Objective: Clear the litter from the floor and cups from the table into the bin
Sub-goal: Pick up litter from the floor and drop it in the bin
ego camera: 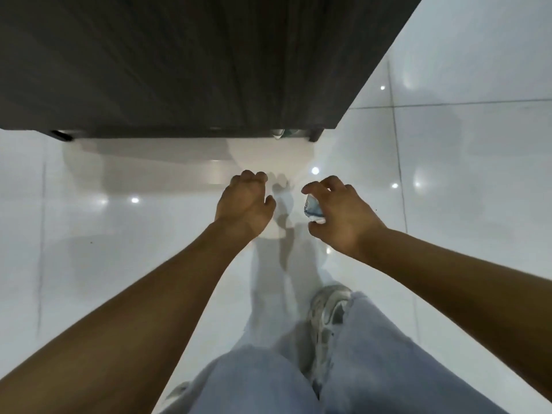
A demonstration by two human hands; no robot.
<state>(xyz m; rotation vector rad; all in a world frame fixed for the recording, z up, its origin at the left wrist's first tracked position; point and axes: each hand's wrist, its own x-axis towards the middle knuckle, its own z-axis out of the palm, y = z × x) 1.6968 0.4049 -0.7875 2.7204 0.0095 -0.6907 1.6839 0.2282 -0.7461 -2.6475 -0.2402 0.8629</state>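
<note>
My right hand [337,215] hangs over the white tiled floor and grips a small crumpled piece of litter [312,209], white with blue print, between thumb and fingers. My left hand [245,204] hovers beside it to the left, fingers curled downward, and I see nothing in it. Both hands sit just in front of the dark wooden table [179,70], whose top fills the upper part of the view. A small clear, greenish object [282,133] peeks out from under the table's front edge; I cannot make out what it is. No cups or bin are in view.
Glossy white floor tiles [463,144] spread to the left and right of the table, with ceiling lights mirrored in them. A table foot [61,135] shows at the left and another [315,135] at the right. My jeans and grey sneaker [327,318] are below.
</note>
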